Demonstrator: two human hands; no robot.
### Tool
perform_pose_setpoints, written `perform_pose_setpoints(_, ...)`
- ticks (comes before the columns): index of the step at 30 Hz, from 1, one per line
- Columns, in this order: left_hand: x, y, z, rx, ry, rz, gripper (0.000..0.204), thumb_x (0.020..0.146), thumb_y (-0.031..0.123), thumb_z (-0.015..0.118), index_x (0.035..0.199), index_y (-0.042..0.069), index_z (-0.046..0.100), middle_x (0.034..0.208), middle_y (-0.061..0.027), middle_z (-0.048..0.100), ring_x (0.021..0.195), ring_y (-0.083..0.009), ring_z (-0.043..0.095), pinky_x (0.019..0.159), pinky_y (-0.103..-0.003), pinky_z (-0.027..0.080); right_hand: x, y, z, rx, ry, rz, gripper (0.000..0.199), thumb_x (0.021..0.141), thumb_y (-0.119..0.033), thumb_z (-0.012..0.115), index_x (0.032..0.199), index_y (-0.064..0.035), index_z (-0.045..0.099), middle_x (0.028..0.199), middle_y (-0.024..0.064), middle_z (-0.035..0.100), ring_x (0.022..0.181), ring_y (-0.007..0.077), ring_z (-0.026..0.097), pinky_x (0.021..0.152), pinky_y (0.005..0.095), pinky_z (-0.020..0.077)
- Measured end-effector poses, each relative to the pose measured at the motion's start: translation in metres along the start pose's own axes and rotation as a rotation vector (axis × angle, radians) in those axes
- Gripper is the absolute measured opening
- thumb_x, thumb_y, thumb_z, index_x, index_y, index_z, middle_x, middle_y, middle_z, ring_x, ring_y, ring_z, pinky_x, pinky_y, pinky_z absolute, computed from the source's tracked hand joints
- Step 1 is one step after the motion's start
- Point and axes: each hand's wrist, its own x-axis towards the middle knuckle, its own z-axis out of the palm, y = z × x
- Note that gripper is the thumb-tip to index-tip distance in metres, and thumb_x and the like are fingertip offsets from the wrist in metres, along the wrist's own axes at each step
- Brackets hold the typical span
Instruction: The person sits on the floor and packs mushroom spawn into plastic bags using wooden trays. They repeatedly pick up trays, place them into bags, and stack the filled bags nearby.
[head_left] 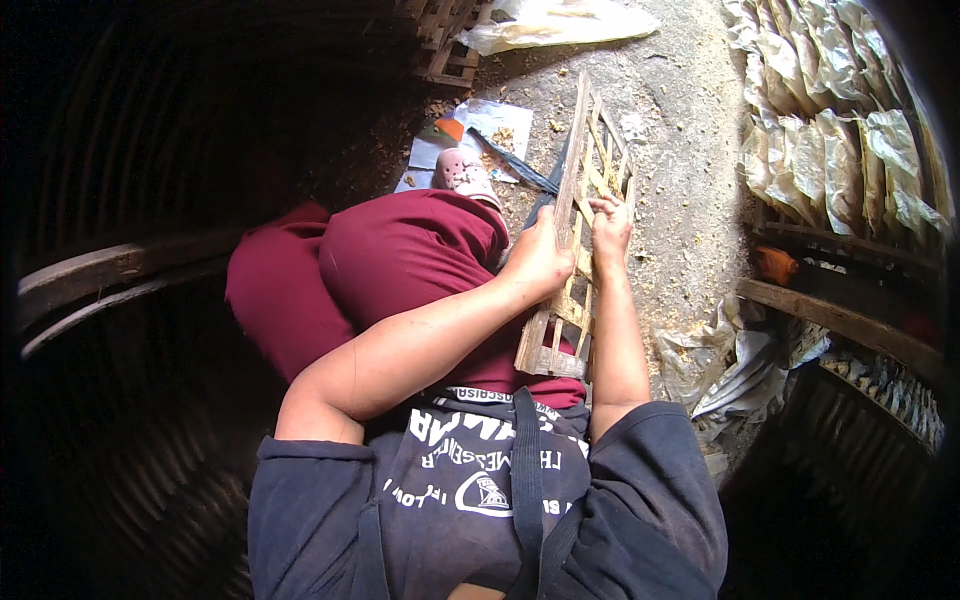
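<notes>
A narrow wooden slatted frame (573, 165) stands tilted on its edge across my lap, its far end raised. My left hand (540, 262) is closed around the near-side rail, about halfway along. On the frame's right side, my right hand (611, 232) has its fingers curled in at the slats, beside some yellowish bits. Whatever those fingertips pinch is too small to make out. My knees in maroon trousers (410, 245) lie left of the frame, and a pink clog (462, 170) shows past them.
Paper sheets (505, 118) and a dark strap (515, 160) lie on the littered floor by the clog. Racks of pale wrapped sheets (800, 160) line the right side above a wooden beam (840, 318). Crumpled plastic (735, 365) lies below; a slatted crate (450, 45) stands at the far end.
</notes>
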Motion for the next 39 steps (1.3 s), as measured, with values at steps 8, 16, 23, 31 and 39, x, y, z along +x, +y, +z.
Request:
perform_pose_setpoints(8,0.000,0.005,0.001,0.051,0.039,0.066,0.052,0.075,0.004,0.052,0.123,-0.006,0.034,0.084,-0.0235,0.061,0.070,-0.0272,0.066,0.065,-0.036,0.052,0.009,0.021,0.015,0.095,0.063,-0.028,0.041,0.071,0.001,0.044,0.108,-0.0049,0.061,0.117,0.0183,0.054,0.113,0.0327,0.048,0.099,0.0387,0.0356)
perform_pose_setpoints(16,0.001,0.005,0.000,0.020,-0.014,0.000,0.054,0.075,0.002,0.051,0.125,-0.006,0.031,0.086,-0.0232,0.061,0.069,-0.0243,0.066,0.062,-0.034,0.053,0.003,0.024,0.018,-0.062,0.034,0.010,0.041,0.073,0.004,0.038,0.107,-0.0035,0.061,0.125,0.0190,0.051,0.121,0.0309,0.044,0.103,0.0355,0.0323)
perform_pose_setpoints(23,0.003,0.002,-0.003,-0.198,-0.093,-0.055,0.057,0.079,-0.001,0.050,0.131,-0.005,0.026,0.107,-0.0208,0.054,0.077,-0.0200,0.064,0.063,-0.027,0.056,-0.010,0.002,-0.002,-0.051,0.146,0.110,0.032,0.079,-0.009,0.048,0.107,-0.0043,0.064,0.107,0.0184,0.063,0.099,0.0281,0.061,0.086,0.0344,0.0460)
perform_pose_setpoints(31,-0.002,0.023,-0.007,-0.323,-0.150,-0.174,0.056,0.081,-0.004,0.047,0.131,-0.001,0.023,0.103,-0.0189,0.052,0.078,-0.0221,0.065,0.067,-0.028,0.056,-0.016,0.045,-0.020,-0.291,-0.115,0.220,0.053,0.089,-0.049,0.043,0.132,-0.0188,0.046,0.136,0.0112,0.044,0.129,0.0252,0.037,0.108,0.0515,0.0160)
perform_pose_setpoints(39,0.000,0.021,-0.011,-0.714,-0.202,-0.068,0.053,0.083,-0.004,0.050,0.129,0.000,0.025,0.093,-0.0189,0.055,0.071,-0.0218,0.064,0.065,-0.031,0.057,-0.031,0.080,-0.066,0.609,-0.213,0.661,0.054,0.094,-0.040,0.042,0.138,-0.0099,0.037,0.140,0.0132,0.040,0.132,0.0261,0.030,0.105,0.0356,0.0268)
